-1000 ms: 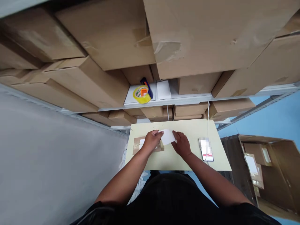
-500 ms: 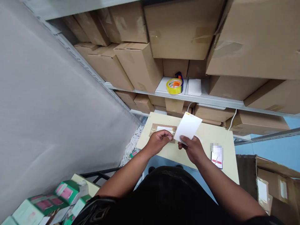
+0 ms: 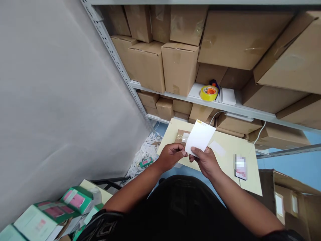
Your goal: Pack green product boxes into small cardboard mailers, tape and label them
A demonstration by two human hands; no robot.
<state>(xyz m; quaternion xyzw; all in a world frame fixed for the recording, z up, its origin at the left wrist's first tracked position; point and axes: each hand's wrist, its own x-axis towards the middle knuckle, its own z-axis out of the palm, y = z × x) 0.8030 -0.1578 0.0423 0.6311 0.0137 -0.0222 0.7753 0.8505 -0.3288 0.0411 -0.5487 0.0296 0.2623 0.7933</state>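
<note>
While the right hand pinches a white sheet at its eleven o'clock, thumb on top, the left hand's fingers curl at the sheet's near corner; whether they grip it, I cannot tell. Uneven pulling could crease the sheet, and a slack thumb might drop it onto the taped parcel, beyond at ten o'clock.

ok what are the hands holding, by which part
A sheet, by its lower edge, in the right hand; whether the left hand grips it is unclear.
</note>
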